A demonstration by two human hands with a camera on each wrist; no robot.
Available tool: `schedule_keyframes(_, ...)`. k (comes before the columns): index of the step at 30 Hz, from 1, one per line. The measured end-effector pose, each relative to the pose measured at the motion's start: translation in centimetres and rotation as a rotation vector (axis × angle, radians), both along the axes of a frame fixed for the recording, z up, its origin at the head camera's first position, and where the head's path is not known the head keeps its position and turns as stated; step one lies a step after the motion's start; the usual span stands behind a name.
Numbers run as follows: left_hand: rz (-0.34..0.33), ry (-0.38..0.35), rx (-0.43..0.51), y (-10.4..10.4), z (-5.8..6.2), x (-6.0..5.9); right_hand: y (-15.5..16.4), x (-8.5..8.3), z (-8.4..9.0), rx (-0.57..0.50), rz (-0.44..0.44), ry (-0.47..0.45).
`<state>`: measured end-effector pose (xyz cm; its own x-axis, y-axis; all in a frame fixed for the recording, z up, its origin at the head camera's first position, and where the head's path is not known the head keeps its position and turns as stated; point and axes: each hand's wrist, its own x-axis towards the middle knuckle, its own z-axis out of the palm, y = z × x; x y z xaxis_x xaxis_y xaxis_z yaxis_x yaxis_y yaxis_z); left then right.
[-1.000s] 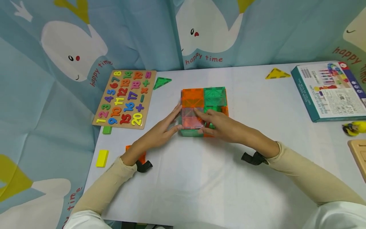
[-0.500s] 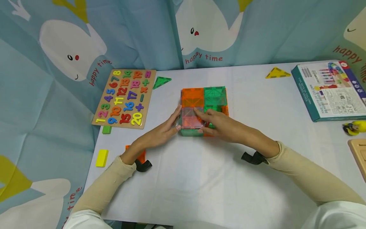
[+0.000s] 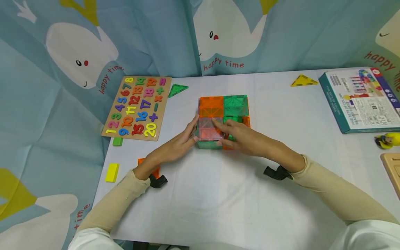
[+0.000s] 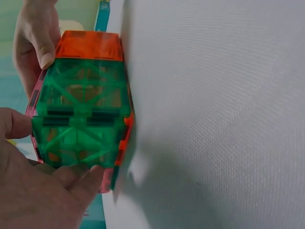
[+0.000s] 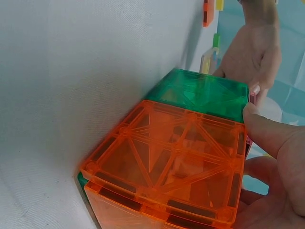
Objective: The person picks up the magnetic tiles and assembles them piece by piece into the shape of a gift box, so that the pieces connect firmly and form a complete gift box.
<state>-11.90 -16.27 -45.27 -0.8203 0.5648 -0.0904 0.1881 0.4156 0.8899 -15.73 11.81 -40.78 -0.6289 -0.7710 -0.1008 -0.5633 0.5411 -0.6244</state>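
Observation:
A low box of translucent magnetic tiles (image 3: pixel 211 107) sits mid-table, with orange, green and pink squares on top. Green and orange tiles (image 4: pixel 81 88) form its front wall, and an orange side tile (image 5: pixel 167 157) fills much of the right wrist view. My left hand (image 3: pixel 176 147) lies along the box's left side, fingers extended and thumb at the front corner. Over the top reaches my right hand (image 3: pixel 247 137); its index finger touches the pink tile (image 3: pixel 207 129), and its thumb rests at the upper front edge. The right hand covers part of the green top tiles.
Left of the box are a number puzzle board (image 3: pixel 134 107), a green triangle tile (image 3: pixel 177 90), a yellow block (image 3: pixel 111 172), a green block (image 3: pixel 117 141) and an orange piece (image 3: pixel 156 171) under the left wrist. A yellow triangle (image 3: pixel 303 80), boxed game (image 3: pixel 362 100) and small figure (image 3: pixel 387 140) lie right.

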Motion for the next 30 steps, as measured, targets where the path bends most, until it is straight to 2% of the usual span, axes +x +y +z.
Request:
schedule_keyframes(8,0.034,0.016,-0.004,0.2,0.2,0.0,-0.1,-0.2,-0.1,-0.003,0.004,0.018)
schedule_keyframes(16,0.025,0.033,-0.023,0.2,0.5,-0.1,-0.2,-0.3,0.1,0.007,-0.001,0.019)
schedule_keyframes(21,0.021,0.039,-0.022,0.1,0.3,-0.1,-0.1,-0.3,0.1,0.011,-0.006,0.010)
schedule_keyframes(24,0.000,0.016,0.020,-0.3,-0.1,-0.2,-0.1,-0.2,0.0,0.007,-0.007,0.006)
schedule_keyframes(30,-0.042,-0.086,0.129,-0.8,-0.7,-0.4,0.0,-0.1,-0.2,0.003,0.000,0.006)
